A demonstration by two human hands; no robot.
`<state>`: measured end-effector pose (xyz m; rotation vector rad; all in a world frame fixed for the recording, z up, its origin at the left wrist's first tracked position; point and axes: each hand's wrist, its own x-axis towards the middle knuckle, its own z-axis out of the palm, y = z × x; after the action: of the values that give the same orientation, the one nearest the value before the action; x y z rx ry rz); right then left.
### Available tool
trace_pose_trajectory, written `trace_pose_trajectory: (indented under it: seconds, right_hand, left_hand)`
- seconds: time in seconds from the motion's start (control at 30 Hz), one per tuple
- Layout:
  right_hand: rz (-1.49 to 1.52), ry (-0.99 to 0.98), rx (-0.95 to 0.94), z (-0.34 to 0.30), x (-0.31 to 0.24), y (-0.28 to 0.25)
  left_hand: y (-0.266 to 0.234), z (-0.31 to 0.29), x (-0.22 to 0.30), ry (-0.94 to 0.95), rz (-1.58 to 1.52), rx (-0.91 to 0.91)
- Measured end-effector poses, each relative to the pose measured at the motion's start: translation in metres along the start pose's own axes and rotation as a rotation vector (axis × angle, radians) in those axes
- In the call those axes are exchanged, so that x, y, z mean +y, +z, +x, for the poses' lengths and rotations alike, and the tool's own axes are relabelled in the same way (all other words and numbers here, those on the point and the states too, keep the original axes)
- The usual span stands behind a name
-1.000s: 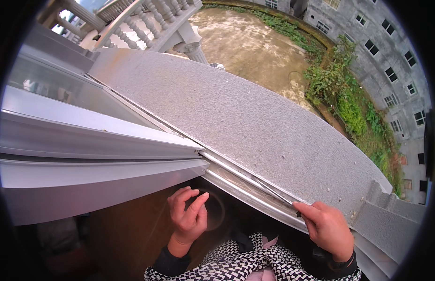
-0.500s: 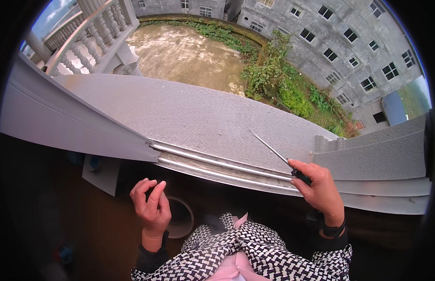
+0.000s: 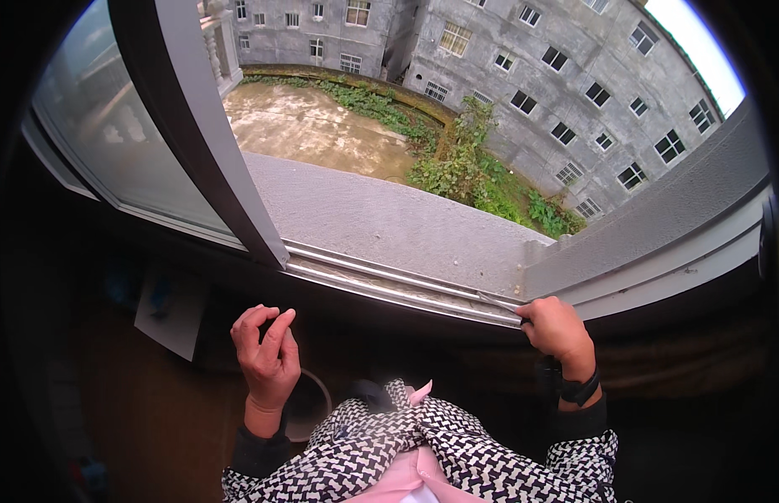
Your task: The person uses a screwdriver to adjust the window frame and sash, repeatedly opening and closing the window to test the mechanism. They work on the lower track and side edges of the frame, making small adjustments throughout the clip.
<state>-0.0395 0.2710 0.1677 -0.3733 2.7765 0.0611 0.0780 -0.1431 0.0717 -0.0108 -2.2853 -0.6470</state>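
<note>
Head view: my right hand (image 3: 561, 329) at 4 o'clock, fingers clamped on slim metal tool (image 3: 502, 303) at window track (image 3: 381, 279); left hand (image 3: 270, 360) at 8, fingertips curled, slightly apart. Sash (image 3: 209, 126) edge bounds track at 9; open room toward 12.

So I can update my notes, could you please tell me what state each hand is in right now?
Left hand: loosely curled, partly open, nothing visibly held.
Right hand: closed, holding a thin metal tool at the window track.
</note>
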Motion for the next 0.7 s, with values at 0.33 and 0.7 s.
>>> trace_pose_trajectory:
  seconds: [0.33, 0.7]
  right_hand:
    - [0.971, -0.489, 0.217, 0.072, -0.074, -0.007]
    - [1.128, -0.244, 0.268, -0.016, -0.028, 0.107]
  left_hand:
    - [0.026, 0.079, -0.003, -0.021, 0.063, 0.353]
    - [0.056, 0.153, -0.033, -0.193, 0.11, 0.57]
